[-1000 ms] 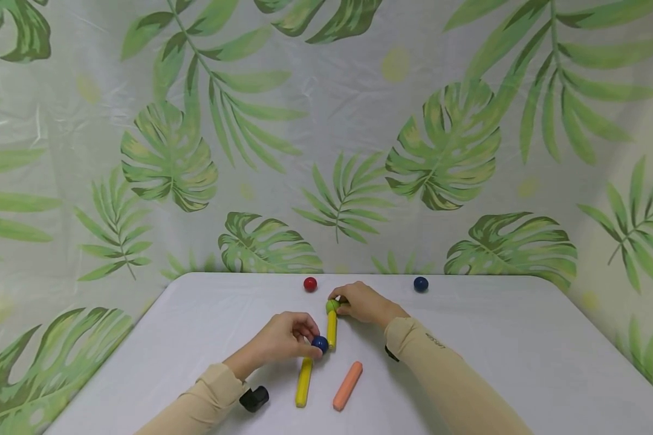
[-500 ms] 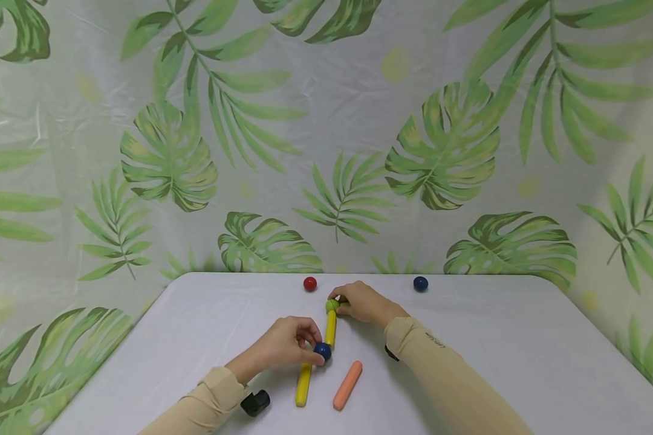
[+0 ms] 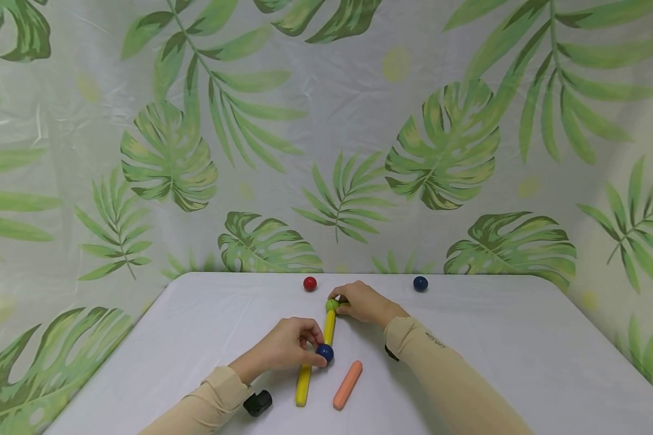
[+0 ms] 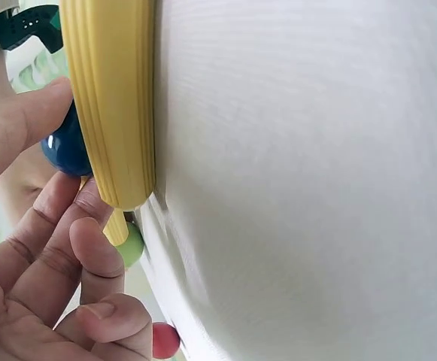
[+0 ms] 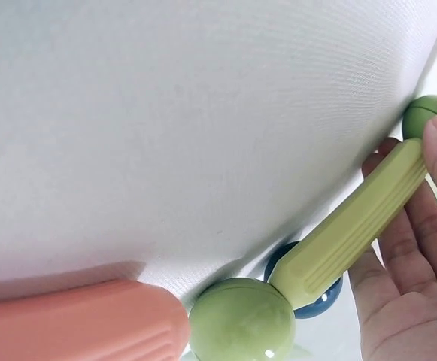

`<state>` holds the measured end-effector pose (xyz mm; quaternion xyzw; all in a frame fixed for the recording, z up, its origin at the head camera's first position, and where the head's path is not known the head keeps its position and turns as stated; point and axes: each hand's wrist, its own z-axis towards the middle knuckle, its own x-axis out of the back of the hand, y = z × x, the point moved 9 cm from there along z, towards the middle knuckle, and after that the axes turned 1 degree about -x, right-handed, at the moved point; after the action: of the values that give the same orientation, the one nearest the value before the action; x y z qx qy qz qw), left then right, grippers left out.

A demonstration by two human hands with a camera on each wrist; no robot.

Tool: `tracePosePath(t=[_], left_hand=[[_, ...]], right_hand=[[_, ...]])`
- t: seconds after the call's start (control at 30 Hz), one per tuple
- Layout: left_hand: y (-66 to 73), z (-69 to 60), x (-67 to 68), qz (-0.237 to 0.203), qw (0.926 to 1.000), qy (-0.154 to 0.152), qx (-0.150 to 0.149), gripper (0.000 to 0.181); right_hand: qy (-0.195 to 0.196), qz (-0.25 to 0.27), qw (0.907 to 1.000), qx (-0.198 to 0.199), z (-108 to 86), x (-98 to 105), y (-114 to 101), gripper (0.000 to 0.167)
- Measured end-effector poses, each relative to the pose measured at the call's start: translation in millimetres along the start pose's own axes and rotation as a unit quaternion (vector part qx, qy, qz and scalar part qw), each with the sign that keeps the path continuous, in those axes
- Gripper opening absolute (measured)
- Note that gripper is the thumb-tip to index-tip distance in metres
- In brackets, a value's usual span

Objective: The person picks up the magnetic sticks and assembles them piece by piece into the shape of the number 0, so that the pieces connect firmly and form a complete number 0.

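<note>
My left hand (image 3: 288,344) pinches a shiny blue ball (image 3: 324,353) between thumb and fingers, at the near end of a yellow stick (image 3: 329,329). At that stick's far end is a green ball (image 3: 332,306), held by my right hand (image 3: 361,302). In the right wrist view a green stick (image 5: 353,222) runs from this ball to another green ball (image 5: 242,322), beside an orange stick (image 5: 83,323); my right hand and arm mostly hide that part in the head view. A second yellow stick (image 3: 303,386) lies below my left hand, large in the left wrist view.
A separate orange stick (image 3: 348,385) lies at the front middle of the white table (image 3: 495,338). Along the back edge sit a red ball (image 3: 310,284) and another blue ball (image 3: 421,283). A leaf-patterned curtain (image 3: 348,121) hangs behind.
My left hand has shifted slightly right and nearer with the blue ball. The near end of the upper yellow stick has swung left to the blue ball. My right hand stays in place.
</note>
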<state>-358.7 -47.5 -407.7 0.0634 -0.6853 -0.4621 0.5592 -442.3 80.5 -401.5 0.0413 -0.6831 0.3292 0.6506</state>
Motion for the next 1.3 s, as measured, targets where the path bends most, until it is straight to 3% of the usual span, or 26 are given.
tracePosePath(t=[0.5,0.73,1.07,1.3], left_hand=[[1.9,2.6,-5.0,0.01,0.9998,-0.014,-0.007,0.028],[1.6,1.8,-4.7,0.026,0.9995,-0.014,-0.012,0.028],[0.8,-2.0,1.7,0.029,0.9995,-0.003,-0.007,0.028],[3.6,-8.4,10.2,0.03,0.9994,0.014,-0.011,0.026]], right_hand=[[-0.005,-0.004,1.0,0.002,-2.3,2,-2,0.03],[-0.018,-0.008,0.9998,0.002,-2.7,1,-4,0.039],[-0.002,-0.002,0.9994,0.034,-9.6,15,-10,0.036],[-0.004,-0.027,0.9985,0.047,-17.0,21,-14,0.03]])
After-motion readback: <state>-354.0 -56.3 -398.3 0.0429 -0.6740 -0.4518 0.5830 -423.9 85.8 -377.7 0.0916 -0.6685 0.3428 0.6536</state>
